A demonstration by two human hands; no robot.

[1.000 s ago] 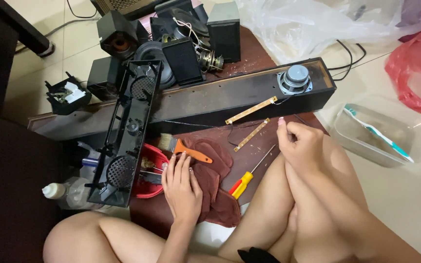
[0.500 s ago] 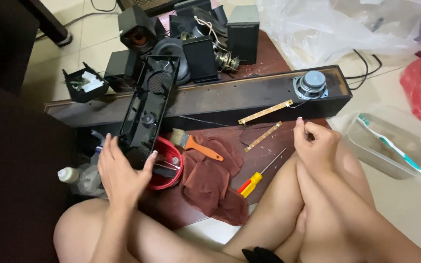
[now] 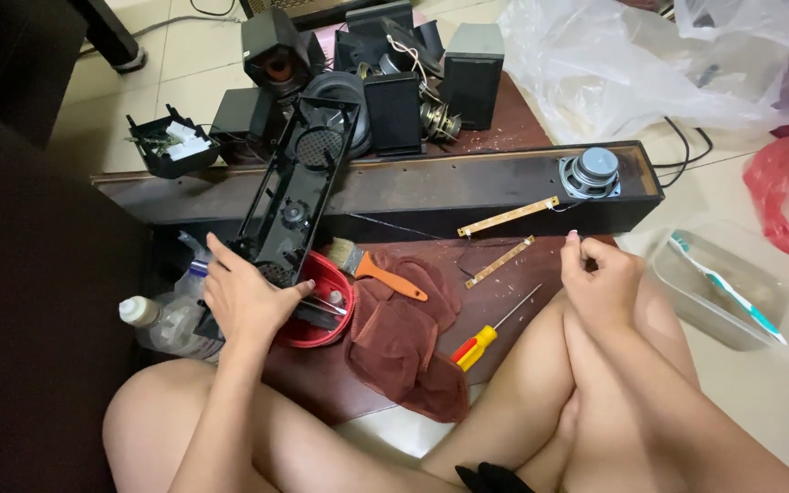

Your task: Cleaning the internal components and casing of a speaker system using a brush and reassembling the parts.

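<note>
My left hand (image 3: 247,294) grips the near end of a long black plastic speaker frame (image 3: 296,187), which lies tilted across a long dark wooden speaker box (image 3: 431,187). Just right of that hand sits a red round lid (image 3: 328,315) with small metal tools in it. My right hand (image 3: 600,278) rests on my knee with fingers curled, pinching something too small to make out. A round grey speaker driver (image 3: 591,172) sits in the box's right end. Two thin brown strips (image 3: 504,219) lie in front of the box.
A brush with an orange handle (image 3: 385,274), a dark red cloth (image 3: 404,338) and a yellow-and-red screwdriver (image 3: 490,329) lie on the board. Several black speaker parts (image 3: 394,82) stand behind. A clear tub (image 3: 719,292), plastic bags (image 3: 623,64) and a bottle (image 3: 152,319) lie around.
My left hand moved left from the cloth and took hold of the black frame's near end. My right hand stayed near my knee.
</note>
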